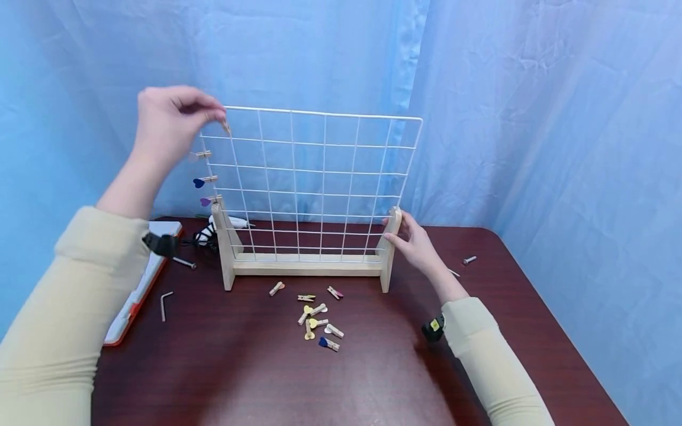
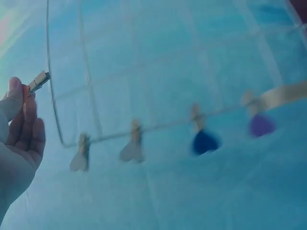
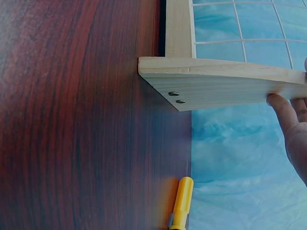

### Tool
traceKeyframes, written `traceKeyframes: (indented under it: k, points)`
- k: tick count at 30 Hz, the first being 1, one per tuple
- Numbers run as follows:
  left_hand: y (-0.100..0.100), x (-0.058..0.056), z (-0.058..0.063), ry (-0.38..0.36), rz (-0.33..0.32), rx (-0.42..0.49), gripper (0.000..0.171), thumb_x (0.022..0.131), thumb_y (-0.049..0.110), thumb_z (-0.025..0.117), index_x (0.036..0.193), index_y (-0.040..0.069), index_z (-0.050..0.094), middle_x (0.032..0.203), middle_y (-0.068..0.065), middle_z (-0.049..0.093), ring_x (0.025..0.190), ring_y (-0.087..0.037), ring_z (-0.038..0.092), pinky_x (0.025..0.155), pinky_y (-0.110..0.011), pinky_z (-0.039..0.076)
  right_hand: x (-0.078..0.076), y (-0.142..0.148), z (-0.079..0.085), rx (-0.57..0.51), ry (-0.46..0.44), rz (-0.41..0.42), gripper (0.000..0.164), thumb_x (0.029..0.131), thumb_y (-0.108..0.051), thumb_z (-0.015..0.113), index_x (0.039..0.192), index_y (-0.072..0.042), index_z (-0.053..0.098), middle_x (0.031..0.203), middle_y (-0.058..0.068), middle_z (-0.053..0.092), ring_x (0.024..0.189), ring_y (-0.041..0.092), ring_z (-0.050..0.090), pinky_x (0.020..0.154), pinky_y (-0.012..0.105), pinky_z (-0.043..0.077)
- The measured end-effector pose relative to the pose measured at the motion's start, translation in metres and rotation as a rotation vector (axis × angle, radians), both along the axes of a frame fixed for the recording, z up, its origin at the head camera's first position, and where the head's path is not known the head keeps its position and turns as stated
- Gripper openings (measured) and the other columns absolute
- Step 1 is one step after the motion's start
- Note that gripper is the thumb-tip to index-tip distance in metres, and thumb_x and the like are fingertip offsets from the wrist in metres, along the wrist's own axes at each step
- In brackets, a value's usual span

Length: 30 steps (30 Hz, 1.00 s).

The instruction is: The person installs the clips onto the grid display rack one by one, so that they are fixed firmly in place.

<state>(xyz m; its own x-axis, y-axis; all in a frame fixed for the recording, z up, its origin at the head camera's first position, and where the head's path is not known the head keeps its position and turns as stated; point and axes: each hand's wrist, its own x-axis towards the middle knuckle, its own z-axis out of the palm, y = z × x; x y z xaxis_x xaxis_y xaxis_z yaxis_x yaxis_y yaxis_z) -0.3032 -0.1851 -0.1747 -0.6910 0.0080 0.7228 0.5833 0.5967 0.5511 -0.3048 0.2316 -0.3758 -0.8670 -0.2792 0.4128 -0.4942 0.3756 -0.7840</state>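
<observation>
My left hand (image 1: 173, 121) pinches a small wooden clothespin (image 2: 39, 81) by its orange-tinted end, at the upper left of a white wire grid (image 1: 324, 145). In the left wrist view the clothespin's free end meets the grid's top wire. Heart clothespins hang along the grid's left side: pale ones (image 2: 132, 149), a dark blue one (image 2: 205, 141) and a purple one (image 2: 262, 124). The grid stands upright in a wooden stand (image 1: 309, 269). My right hand (image 1: 415, 242) grips the stand's right upright (image 3: 225, 84), thumb in front and fingers behind.
Several loose clothespins (image 1: 319, 322) lie before the stand. A white and orange case (image 1: 141, 290), a hex key (image 1: 163, 307) and a screw (image 1: 185, 262) are at left, a white tool with a cord (image 1: 234, 223) behind. At right lie a bolt (image 1: 470, 260) and a yellow-handled tool (image 3: 183, 201).
</observation>
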Motion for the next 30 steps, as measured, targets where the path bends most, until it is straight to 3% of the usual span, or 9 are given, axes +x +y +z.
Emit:
traceKeyframes:
  k: [2, 5, 8, 16, 23, 26, 30]
  points:
    - [-0.004, -0.006, 0.012, 0.049, 0.075, -0.028, 0.023, 0.075, 0.031, 0.067, 0.086, 0.012, 0.073, 0.069, 0.025, 0.056, 0.067, 0.004, 0.05, 0.064, -0.008, 0.037, 0.0, 0.0, -0.001, 0.004, -0.001, -0.001, 0.052, 0.086, -0.005, 0.056, 0.133, -0.005, 0.033, 0.119, 0.023, 0.052, 0.11, 0.034, 0.05, 0.086, 0.05, 0.042]
    - [-0.007, -0.013, 0.023, 0.149, 0.178, -0.087, 0.027, 0.078, 0.035, 0.063, 0.087, 0.012, 0.073, 0.068, 0.021, 0.051, 0.069, 0.008, 0.037, 0.067, -0.013, 0.03, 0.0, -0.001, -0.001, 0.005, -0.001, 0.0, 0.053, 0.086, -0.005, 0.056, 0.133, -0.004, 0.033, 0.119, 0.023, 0.052, 0.109, 0.033, 0.051, 0.085, 0.05, 0.043]
    - [-0.01, -0.019, 0.029, 0.19, 0.215, -0.118, 0.03, 0.079, 0.037, 0.06, 0.088, 0.011, 0.073, 0.068, 0.014, 0.051, 0.07, 0.009, 0.03, 0.069, -0.015, 0.027, 0.0, -0.002, 0.0, 0.0, 0.0, -0.002, 0.052, 0.086, -0.005, 0.057, 0.132, -0.005, 0.034, 0.119, 0.024, 0.052, 0.108, 0.033, 0.051, 0.084, 0.049, 0.043]
    - [-0.018, -0.032, 0.027, 0.007, 0.2, -0.222, 0.029, 0.081, 0.034, 0.059, 0.092, 0.011, 0.072, 0.073, 0.019, 0.044, 0.072, 0.006, 0.03, 0.065, -0.017, 0.028, 0.001, -0.003, 0.0, 0.008, 0.002, -0.002, 0.051, 0.085, -0.005, 0.057, 0.131, -0.005, 0.035, 0.118, 0.023, 0.053, 0.108, 0.033, 0.052, 0.084, 0.048, 0.044]
    - [-0.018, -0.03, 0.021, -0.038, 0.19, -0.189, 0.031, 0.08, 0.037, 0.059, 0.1, 0.015, 0.07, 0.077, 0.019, 0.043, 0.075, 0.005, 0.033, 0.067, -0.019, 0.03, -0.001, -0.002, 0.001, 0.006, 0.006, -0.002, 0.051, 0.086, -0.005, 0.057, 0.132, -0.004, 0.034, 0.119, 0.023, 0.052, 0.109, 0.034, 0.051, 0.085, 0.049, 0.043]
    - [-0.016, -0.024, 0.021, -0.021, 0.2, -0.211, 0.035, 0.08, 0.04, 0.059, 0.106, 0.019, 0.067, 0.083, 0.012, 0.048, 0.079, 0.005, 0.033, 0.078, -0.021, 0.03, -0.001, -0.003, 0.0, -0.007, 0.0, 0.006, 0.051, 0.086, -0.004, 0.057, 0.131, -0.003, 0.034, 0.119, 0.024, 0.052, 0.109, 0.034, 0.051, 0.085, 0.05, 0.042]
    - [-0.009, -0.009, 0.015, 0.11, 0.154, -0.21, 0.035, 0.078, 0.037, 0.063, 0.108, 0.02, 0.066, 0.093, 0.001, 0.059, 0.078, 0.001, 0.04, 0.079, -0.018, 0.033, -0.002, -0.003, -0.001, 0.001, 0.0, -0.001, 0.051, 0.086, -0.005, 0.057, 0.131, -0.004, 0.034, 0.119, 0.023, 0.052, 0.109, 0.033, 0.051, 0.085, 0.049, 0.043]
